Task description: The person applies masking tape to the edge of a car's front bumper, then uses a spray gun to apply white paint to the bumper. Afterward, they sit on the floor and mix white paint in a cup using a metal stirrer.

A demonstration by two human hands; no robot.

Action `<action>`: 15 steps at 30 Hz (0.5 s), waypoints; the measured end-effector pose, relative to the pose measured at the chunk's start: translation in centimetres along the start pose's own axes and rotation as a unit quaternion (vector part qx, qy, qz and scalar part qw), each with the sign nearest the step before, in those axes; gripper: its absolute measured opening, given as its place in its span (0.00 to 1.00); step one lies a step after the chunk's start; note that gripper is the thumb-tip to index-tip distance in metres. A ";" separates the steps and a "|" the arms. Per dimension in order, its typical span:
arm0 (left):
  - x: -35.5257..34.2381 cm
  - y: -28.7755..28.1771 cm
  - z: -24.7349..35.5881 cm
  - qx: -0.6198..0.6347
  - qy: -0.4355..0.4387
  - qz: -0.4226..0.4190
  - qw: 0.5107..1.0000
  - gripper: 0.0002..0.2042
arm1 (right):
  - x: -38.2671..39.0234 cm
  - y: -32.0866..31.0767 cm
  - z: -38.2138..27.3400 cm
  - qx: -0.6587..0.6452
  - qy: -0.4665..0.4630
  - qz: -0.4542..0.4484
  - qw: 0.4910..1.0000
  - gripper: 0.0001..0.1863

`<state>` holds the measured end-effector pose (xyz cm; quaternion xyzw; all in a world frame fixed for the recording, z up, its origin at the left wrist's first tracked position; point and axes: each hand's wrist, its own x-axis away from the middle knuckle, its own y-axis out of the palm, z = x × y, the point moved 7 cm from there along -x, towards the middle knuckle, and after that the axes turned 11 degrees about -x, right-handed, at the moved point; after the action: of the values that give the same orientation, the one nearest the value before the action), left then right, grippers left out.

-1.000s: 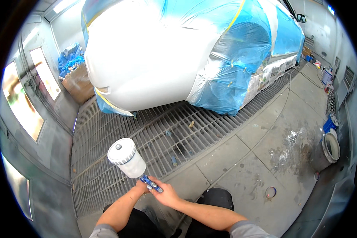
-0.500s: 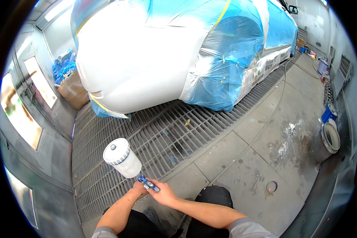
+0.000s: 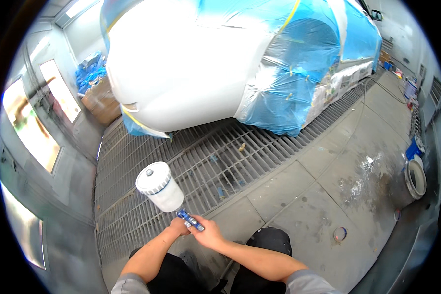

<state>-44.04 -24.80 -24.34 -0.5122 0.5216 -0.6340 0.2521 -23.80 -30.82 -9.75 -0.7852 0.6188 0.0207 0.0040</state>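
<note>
A spray gun (image 3: 190, 220) with a blue body is held low in front of me, its white paint cup (image 3: 165, 195) and ribbed lid tilted up to the left. My right hand (image 3: 208, 234) is wrapped round the gun's grip. My left hand (image 3: 180, 226) is closed against the gun's underside, its fingers partly hidden behind the gun and my right hand. Ahead, apart from the gun, stands a car with a bare white bumper (image 3: 181, 73). Blue masking film (image 3: 304, 63) with yellow tape covers the car around the bumper and the wheel.
Floor grating (image 3: 132, 196) runs beneath the car, beside grey floor slabs (image 3: 289, 196). An air hose (image 3: 362, 105) trails along the floor at the right. Near the right wall stand a grey bucket (image 3: 409, 183) and a tape roll (image 3: 340, 233). A cardboard box (image 3: 102, 102) holds crumpled blue film.
The surroundings have shifted rightward in view. Both hands and the spray gun appear slightly higher and farther right, with the same hold on the gun.
</note>
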 end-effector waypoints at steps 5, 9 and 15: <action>0.5 -0.6 0.4 -0.018 -0.033 -0.034 0.999 0.14 | 0.0 0.3 0.6 -0.022 0.005 -0.015 1.000 0.23; 0.7 -1.6 1.5 -0.042 -0.047 -0.079 0.995 0.15 | -0.1 0.2 0.9 -0.032 -0.005 -0.017 0.999 0.23; 1.3 -3.6 2.4 -0.001 -0.079 -0.086 0.993 0.16 | 0.1 -0.4 -1.1 -0.027 -0.009 -0.015 0.999 0.23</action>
<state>-41.49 -25.73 -20.69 -0.6042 0.4547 -0.6103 0.2360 -23.32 -30.83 -8.66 -0.7943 0.6058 0.0444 -0.0115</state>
